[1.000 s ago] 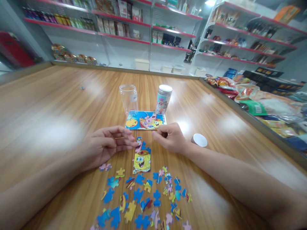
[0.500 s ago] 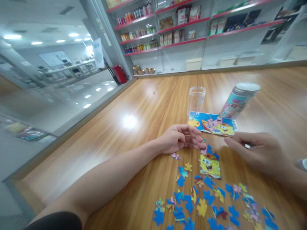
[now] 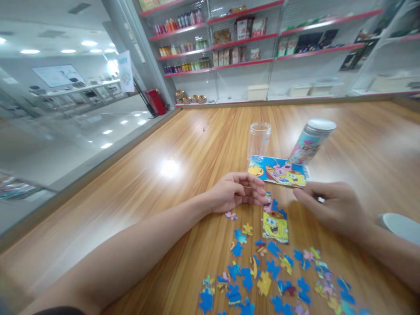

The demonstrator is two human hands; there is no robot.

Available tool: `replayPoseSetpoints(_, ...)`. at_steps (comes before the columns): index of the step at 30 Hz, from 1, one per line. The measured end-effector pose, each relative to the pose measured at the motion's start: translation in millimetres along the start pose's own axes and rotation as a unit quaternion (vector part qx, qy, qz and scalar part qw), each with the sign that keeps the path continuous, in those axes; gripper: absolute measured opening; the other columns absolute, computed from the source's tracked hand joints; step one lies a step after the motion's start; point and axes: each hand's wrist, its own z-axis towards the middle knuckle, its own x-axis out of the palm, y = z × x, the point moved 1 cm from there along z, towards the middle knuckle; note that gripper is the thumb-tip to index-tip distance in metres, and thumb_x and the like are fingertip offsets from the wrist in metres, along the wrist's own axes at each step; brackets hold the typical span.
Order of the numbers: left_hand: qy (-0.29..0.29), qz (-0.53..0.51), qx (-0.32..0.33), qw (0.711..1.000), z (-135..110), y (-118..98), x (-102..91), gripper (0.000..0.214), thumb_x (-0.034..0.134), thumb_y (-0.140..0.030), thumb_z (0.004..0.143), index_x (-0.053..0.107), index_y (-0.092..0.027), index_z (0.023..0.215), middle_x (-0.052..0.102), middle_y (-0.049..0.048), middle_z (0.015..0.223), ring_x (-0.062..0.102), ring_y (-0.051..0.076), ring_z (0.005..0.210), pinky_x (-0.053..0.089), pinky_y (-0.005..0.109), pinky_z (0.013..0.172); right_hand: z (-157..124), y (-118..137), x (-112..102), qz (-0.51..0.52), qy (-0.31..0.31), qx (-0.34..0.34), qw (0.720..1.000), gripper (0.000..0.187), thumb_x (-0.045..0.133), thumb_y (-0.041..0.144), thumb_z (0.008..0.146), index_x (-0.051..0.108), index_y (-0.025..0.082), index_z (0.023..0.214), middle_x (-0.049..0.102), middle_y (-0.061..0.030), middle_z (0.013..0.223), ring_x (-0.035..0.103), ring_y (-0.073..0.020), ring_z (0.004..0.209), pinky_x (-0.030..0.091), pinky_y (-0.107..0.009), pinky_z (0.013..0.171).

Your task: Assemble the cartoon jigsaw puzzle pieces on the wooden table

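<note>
My left hand [image 3: 238, 192] rests on its side on the wooden table, fingers loosely bent and apart. Its fingertips reach the upper left corner of a small joined section of jigsaw puzzle [image 3: 276, 227] with a yellow smiling character. A small pink puzzle piece [image 3: 231, 216] lies below that wrist. To the right of the joined section, my right hand [image 3: 334, 208] is closed, its fingers curled toward the thumb. A tiny whitish spot shows inside the curl; what it is cannot be made out. Just beyond both hands lies a blue picture card [image 3: 278, 169] with cartoon characters.
Several loose puzzle pieces [image 3: 264, 283] are scattered nearest me. A clear plastic cup [image 3: 259, 140] and a printed canister [image 3: 311, 140] stand behind the card. A white round lid [image 3: 402, 227] sits beyond my right forearm. Stocked shelves [image 3: 243, 41] line the far side.
The view has shifted slightly, so everything appears farther left and more of the white lid shows at right. Both hands keep nearly the same pose and place over the table.
</note>
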Motion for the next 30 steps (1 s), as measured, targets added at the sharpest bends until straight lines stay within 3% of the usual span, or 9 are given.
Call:
replayPoseSetpoints(4,0.021,-0.017,-0.003,1.0,-6.0,-2.5,1.7,0.041,0.053,0.007,0.068,0.072,-0.009,0.101,0.077,0.0118,0.097,0.077,0.021,0.09,0.06,0.032,0.085,2.9,10.0,2.8,0.039,-0.026,-0.008,0.999,0.042,0.06,0.028,0.091,0.041,0.019,0.054,0.034,0.0054,0.05,0.03,-0.008,0.046,0.025,-0.025,0.046)
replayPoseSetpoints(11,-0.026,0.11,0.0,0.994,-9.0,-2.5,-16.1,0.028,0.065,-0.005,0.08,0.073,-0.014,0.105,0.076,0.0113,0.098,0.073,0.024,0.094,0.06,0.036,0.088,7.4,10.3,8.6,0.079,-0.033,-0.023,0.996,0.041,0.058,0.025,0.087,0.035,0.019,0.054,0.032,0.0071,0.052,0.029,-0.0059,0.048,0.025,-0.022,0.048)
replayPoseSetpoints(13,-0.086,0.208,0.092,0.97,-13.4,-4.1,-15.8,0.024,0.067,-0.009,0.083,0.072,-0.019,0.104,0.074,0.0076,0.103,0.071,0.02,0.094,0.058,0.031,0.086,7.6,11.2,8.9,0.088,-0.033,-0.021,0.995,0.04,0.058,0.025,0.087,0.036,0.019,0.054,0.032,0.0072,0.052,0.03,-0.0059,0.049,0.026,-0.022,0.049)
replayPoseSetpoints(15,-0.134,0.357,0.208,0.901,-19.2,-7.9,-11.2,0.023,0.066,-0.009,0.085,0.073,-0.022,0.102,0.071,0.005,0.107,0.066,0.018,0.101,0.054,0.028,0.092,7.0,11.4,10.0,0.105,-0.016,-0.024,0.994,0.032,0.058,0.026,0.089,0.047,0.018,0.059,0.034,0.0079,0.053,0.032,-0.0062,0.048,0.028,-0.022,0.049)
replayPoseSetpoints(16,-0.128,0.429,0.251,0.858,-21.5,-9.8,-7.5,0.023,0.065,-0.008,0.085,0.073,-0.022,0.102,0.07,0.0049,0.109,0.064,0.019,0.105,0.051,0.028,0.097,6.4,11.3,10.9,0.111,0.0,-0.029,0.993,0.024,0.059,0.026,0.089,0.055,0.018,0.067,0.035,0.0087,0.054,0.033,-0.0064,0.048,0.029,-0.021,0.05)
replayPoseSetpoints(18,-0.055,0.542,0.287,0.788,-23.6,-12.2,0.9,0.028,0.061,-0.006,0.085,0.075,-0.023,0.103,0.068,0.0069,0.116,0.061,0.023,0.114,0.048,0.034,0.105,5.3,11.1,13.0,0.11,0.045,-0.049,0.992,0.01,0.061,0.026,0.088,0.065,0.017,0.089,0.037,0.0103,0.053,0.035,-0.0069,0.047,0.031,-0.021,0.051)
replayPoseSetpoints(21,0.091,0.622,0.27,0.73,-21.8,-11.6,10.5,0.04,0.057,-0.005,0.084,0.075,-0.024,0.114,0.065,0.01,0.128,0.055,0.031,0.128,0.044,0.045,0.112,4.0,12.6,14.8,0.081,0.11,-0.089,0.987,0.013,0.064,0.023,0.086,0.07,0.018,0.097,0.042,0.0108,0.051,0.04,-0.0072,0.046,0.034,-0.021,0.053)
replayPoseSetpoints(24,0.154,0.647,0.238,0.707,-18.4,-7.8,12.9,0.046,0.057,-0.005,0.084,0.072,-0.024,0.122,0.064,0.0119,0.132,0.055,0.032,0.13,0.045,0.048,0.113,4.0,14.7,14.8,0.041,0.136,-0.092,0.986,0.009,0.065,0.021,0.085,0.073,0.019,0.089,0.047,0.009,0.051,0.043,-0.0072,0.047,0.034,-0.021,0.054)
replayPoseSetpoints(30,0.149,0.649,0.235,0.708,-17.2,-3.7,8.9,0.045,0.055,-0.006,0.085,0.071,-0.024,0.123,0.063,0.0119,0.133,0.058,0.029,0.126,0.049,0.044,0.109,4.5,14.0,14.6,0.025,0.142,-0.084,0.986,0.009,0.066,0.02,0.086,0.075,0.02,0.089,0.048,0.0083,0.052,0.044,-0.0075,0.049,0.034,-0.02,0.055)
